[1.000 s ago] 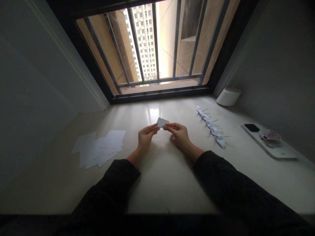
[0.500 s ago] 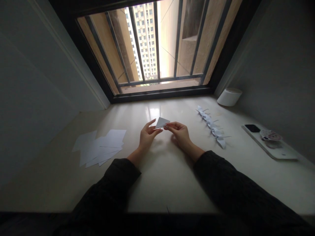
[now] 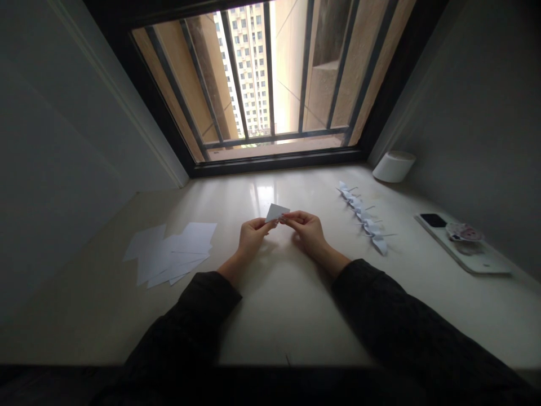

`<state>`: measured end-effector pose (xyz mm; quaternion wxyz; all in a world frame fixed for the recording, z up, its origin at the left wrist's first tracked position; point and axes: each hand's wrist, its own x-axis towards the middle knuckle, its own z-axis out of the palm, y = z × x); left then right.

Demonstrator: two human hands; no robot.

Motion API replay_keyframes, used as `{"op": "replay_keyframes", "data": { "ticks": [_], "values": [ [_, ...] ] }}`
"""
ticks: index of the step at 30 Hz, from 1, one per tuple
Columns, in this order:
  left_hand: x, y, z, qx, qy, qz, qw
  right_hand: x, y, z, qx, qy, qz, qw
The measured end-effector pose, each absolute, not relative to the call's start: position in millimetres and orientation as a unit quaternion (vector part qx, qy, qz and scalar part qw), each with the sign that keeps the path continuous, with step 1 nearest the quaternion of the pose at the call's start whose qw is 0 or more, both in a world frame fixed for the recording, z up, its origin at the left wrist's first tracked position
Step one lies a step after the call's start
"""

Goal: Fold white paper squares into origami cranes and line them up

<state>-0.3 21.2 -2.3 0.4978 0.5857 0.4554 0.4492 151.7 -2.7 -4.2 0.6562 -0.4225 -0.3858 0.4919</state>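
A small folded piece of white paper (image 3: 276,211) is held up between my two hands, above the middle of the pale sill. My left hand (image 3: 253,232) pinches its lower left side between thumb and fingers. At its right corner, the thumb and fingertips of my right hand (image 3: 307,226) close on the paper. The tips of both hands nearly meet along the lower edge. How the paper's under layers lie is hidden from me.
Loose white paper sheets (image 3: 173,254) overlap on the left. Several folded paper cranes (image 3: 363,214) stand in a row on the right. Beyond them lie a phone (image 3: 477,262) with a round grip and a white cylindrical object (image 3: 394,167). A barred window (image 3: 270,160) rises behind.
My left fingers, spread around the paper before, have closed on its left side. The paper has tilted slightly and shifted a little left; my right hand keeps its hold.
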Motion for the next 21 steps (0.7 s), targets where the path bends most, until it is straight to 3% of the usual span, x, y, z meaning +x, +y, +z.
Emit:
{"op": "replay_keyframes", "data": {
  "ticks": [21],
  "values": [
    [1.3, 20.3, -2.2, 0.583, 0.440, 0.452, 0.512, 153.7, 3.6, -12.7, -0.400, -0.391, 0.502, 0.660]
  ]
}}
